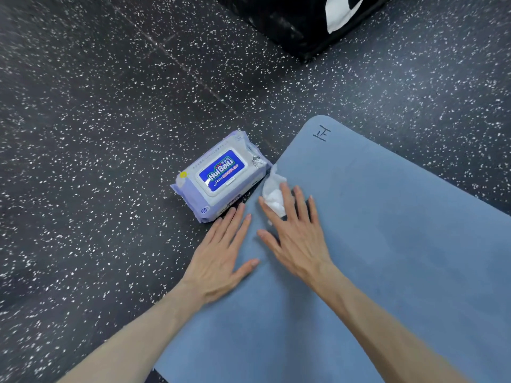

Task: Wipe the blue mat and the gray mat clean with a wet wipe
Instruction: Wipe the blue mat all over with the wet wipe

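The blue mat [387,244] lies across the speckled floor, running from the centre to the lower right. My right hand [296,233] lies flat with straight fingers on a crumpled white wet wipe [272,193] near the mat's left edge, pressing it down. Beside it my left hand [221,258] rests flat on the same edge with fingers spread, holding nothing. A lilac pack of wet wipes [221,175] with a blue label and closed lid sits on the floor just left of the mat. No gray mat is in view.
Dark rubber floor with white specks [96,134] surrounds the mat. A black padded object with a white mark [312,20] stands at the top, beyond the mat's far corner. A small logo [322,133] marks that corner.
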